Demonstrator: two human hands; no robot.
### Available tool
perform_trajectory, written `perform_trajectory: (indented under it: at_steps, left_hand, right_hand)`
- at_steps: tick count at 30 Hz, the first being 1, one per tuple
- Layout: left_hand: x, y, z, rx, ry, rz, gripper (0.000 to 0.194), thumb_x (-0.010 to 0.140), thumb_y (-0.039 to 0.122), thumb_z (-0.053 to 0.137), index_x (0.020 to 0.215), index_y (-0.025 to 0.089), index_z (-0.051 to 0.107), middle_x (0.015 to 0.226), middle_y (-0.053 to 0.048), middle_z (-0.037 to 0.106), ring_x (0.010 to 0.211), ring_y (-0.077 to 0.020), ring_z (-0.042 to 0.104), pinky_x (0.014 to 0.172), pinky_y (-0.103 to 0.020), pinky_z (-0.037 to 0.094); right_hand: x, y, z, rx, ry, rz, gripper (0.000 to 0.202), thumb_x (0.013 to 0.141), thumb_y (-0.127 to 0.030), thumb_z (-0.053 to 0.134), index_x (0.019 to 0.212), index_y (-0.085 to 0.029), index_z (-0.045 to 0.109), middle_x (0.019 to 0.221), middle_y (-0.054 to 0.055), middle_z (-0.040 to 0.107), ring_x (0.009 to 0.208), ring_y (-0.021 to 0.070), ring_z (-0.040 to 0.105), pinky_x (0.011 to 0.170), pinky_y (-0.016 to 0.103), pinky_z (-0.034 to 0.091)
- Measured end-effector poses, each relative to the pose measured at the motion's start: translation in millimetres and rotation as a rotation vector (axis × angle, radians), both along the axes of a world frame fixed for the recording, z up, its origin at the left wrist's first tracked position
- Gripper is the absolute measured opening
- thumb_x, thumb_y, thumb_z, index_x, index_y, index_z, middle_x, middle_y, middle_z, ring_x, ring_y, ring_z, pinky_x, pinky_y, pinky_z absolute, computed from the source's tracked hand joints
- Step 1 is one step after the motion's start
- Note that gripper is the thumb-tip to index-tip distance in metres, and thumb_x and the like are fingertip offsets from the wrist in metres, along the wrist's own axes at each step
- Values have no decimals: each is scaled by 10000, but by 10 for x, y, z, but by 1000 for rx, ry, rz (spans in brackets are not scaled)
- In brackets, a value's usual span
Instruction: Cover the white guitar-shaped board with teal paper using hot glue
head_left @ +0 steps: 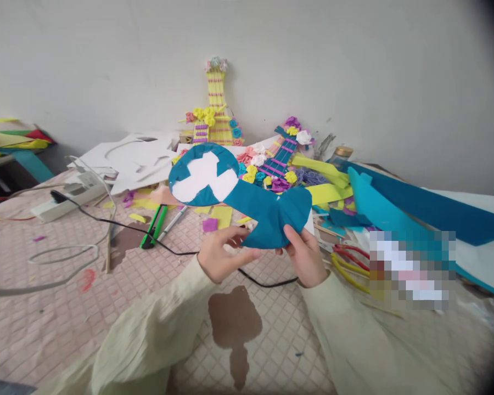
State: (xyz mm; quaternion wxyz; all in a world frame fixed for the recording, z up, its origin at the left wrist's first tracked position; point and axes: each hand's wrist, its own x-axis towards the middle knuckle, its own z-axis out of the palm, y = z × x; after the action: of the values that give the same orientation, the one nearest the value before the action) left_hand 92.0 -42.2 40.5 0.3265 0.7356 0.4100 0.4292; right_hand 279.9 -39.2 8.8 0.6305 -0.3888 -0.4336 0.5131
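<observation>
Blue-and-white cutout (267,211) held above the tabletop (66,323)
The left hand (220,257) grasps its near edge; the right hand (308,263) pinches beside it; light, even thumb pressure would likely keep the blue covering smooth.

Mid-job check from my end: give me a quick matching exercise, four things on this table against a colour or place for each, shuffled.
Things
1. Utility knife
2. Power strip
3. Tall woven piece
4. Large round-ended cutout

Colours and places
A. Yellow, upright in front of the wall
B. Blue and white, at the person's left hand and right hand
C. Green and black, lying left of the hands
D. White, near the table's left side, with a black plug

Right pairs: 1-C, 2-D, 3-A, 4-B
</observation>
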Motion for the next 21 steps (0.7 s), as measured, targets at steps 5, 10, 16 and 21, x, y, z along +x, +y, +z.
perform_trajectory:
  at_steps: [5,10,16,21]
  left_hand:
    - [48,29,-98,400,59,-4,135,717,254,654,701,143,580,695,-42,551,631,-126,513,579,-260,452]
    - [7,89,-98,608,83,49,55,762,192,611,775,154,573,778,-59,586,719,-142,552,635,-273,467]
    - [-37,80,-69,806,247,129,96,748,249,640,789,179,590,773,-38,646,690,-154,542,630,-307,410]
    - [-38,84,-77,766,249,138,97,772,271,610,778,176,590,772,-36,653,717,-159,557,651,-315,400]
  right_hand:
    - [-26,-4,0,-71,42,6,223,721,-378,641,811,-181,591,539,-27,572,438,115,503,395,244,386]
    - [-51,-30,21,-108,52,61,220,712,-371,651,769,-167,595,553,-16,582,442,109,503,395,238,393]
    - [-72,-68,23,-173,25,144,249,688,-379,672,654,-149,582,553,-6,574,439,96,496,391,227,385]
    - [-109,-115,75,-247,0,205,273,663,-404,678,645,-146,589,573,-8,578,435,88,479,383,223,379]
